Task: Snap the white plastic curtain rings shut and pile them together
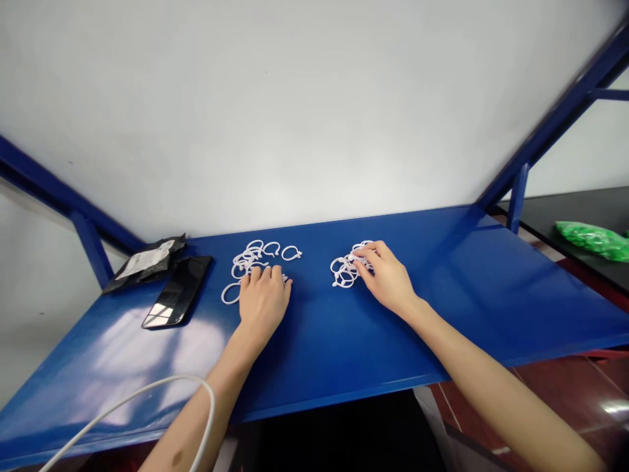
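Two loose piles of white plastic rings with small eyelets, like curtain rings, lie on the blue table. My left hand is palm down at the near side of the left pile of rings, its fingers curled. A bit of white ring shows between its thumb and forefinger; the fingertips are hidden. At the right pile of rings, my right hand has thumb and fingers closed about a ring at the pile's right side. One separate ring lies between the piles, nearer the left one.
A black phone and a black plastic packet with a white label lie at the left. A white cable loops over my left forearm. Blue metal bars frame the table; a green bag lies on a dark surface at right.
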Demonstrator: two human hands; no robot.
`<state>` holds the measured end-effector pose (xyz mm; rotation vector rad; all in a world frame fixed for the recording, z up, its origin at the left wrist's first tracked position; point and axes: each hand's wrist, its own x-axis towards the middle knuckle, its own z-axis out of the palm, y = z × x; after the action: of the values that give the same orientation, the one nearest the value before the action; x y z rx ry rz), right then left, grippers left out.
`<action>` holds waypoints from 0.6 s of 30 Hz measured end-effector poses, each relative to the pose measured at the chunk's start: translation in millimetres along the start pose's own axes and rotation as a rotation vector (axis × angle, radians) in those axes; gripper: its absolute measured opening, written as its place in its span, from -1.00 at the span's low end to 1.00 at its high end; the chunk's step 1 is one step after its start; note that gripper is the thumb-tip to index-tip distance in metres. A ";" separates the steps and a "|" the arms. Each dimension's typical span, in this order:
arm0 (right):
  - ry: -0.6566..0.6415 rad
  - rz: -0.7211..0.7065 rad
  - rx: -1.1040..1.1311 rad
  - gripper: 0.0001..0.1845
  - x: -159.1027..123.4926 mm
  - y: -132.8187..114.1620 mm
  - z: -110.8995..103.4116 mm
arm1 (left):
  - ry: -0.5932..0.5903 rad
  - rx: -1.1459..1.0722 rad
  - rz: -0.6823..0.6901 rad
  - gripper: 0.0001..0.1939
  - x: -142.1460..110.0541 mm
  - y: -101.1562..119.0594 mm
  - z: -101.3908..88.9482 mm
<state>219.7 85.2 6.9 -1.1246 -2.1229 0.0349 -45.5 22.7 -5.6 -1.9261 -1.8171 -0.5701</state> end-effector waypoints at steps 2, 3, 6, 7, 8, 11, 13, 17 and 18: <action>-0.028 0.034 -0.052 -0.80 1.0 5.4 -0.4 | -0.021 -0.027 0.029 -0.82 -0.9 -6.6 5.8; -0.038 0.043 -0.062 -0.81 1.2 5.9 -0.2 | -0.021 -0.056 0.041 -0.82 -0.6 -7.3 7.1; -0.035 0.039 -0.022 -0.81 0.8 0.6 0.7 | -0.026 -0.209 0.067 -0.82 2.8 -0.3 3.0; -0.031 0.023 0.007 -0.81 0.3 -2.7 0.8 | -0.040 -0.287 0.076 -0.81 4.2 4.0 -0.7; -0.032 -0.001 0.042 -0.81 -0.4 -6.5 0.8 | -0.061 -0.380 0.082 -0.81 5.4 8.6 -5.1; -0.085 -0.102 0.190 -0.76 -4.3 -19.2 0.3 | -0.137 -0.682 0.061 -0.84 6.8 21.1 -19.8; -0.148 -0.146 0.313 -0.73 -8.0 -27.3 -0.1 | -0.197 -0.844 0.016 -0.87 5.7 27.1 -27.8; -0.243 -0.154 0.456 -0.81 -14.0 -37.6 0.4 | -0.329 -1.077 -0.066 -0.93 2.4 34.6 -35.5; -0.246 -0.149 0.472 -0.84 -14.7 -38.7 0.8 | -0.350 -1.117 -0.088 -0.93 1.8 36.1 -36.1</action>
<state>197.1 50.8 10.8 -0.7090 -2.2417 0.5991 -9.5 1.9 24.1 -2.7554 -1.9789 -1.6208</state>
